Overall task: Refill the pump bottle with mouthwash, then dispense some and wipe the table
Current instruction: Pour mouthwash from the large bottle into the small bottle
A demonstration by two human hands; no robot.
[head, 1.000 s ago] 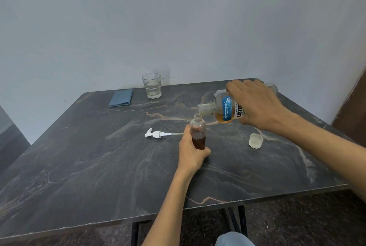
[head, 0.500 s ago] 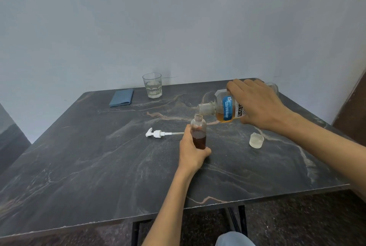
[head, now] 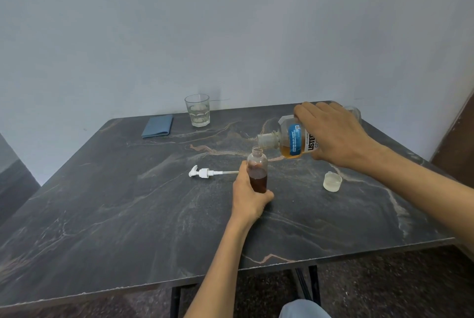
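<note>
A small clear pump bottle (head: 257, 169) stands upright near the table's middle, holding brown liquid up to about half its height. My left hand (head: 248, 197) grips its lower part. My right hand (head: 331, 135) holds the mouthwash bottle (head: 289, 139) tipped on its side, its open neck just above and right of the small bottle's mouth. Amber liquid lies in the tilted bottle. The white pump head (head: 202, 172) with its long tube lies flat to the left of the small bottle. A translucent cap (head: 332, 181) sits to the right.
The dark marble table (head: 128, 215) stands against a pale wall. A folded blue cloth (head: 157, 126) and a glass (head: 197, 110) with some water stand at the far edge. The table's near edge runs across the bottom, with legs and floor below.
Both hands and both bottles hold almost the same pose across the frames. The mouthwash bottle stays tipped over the small bottle's mouth.
</note>
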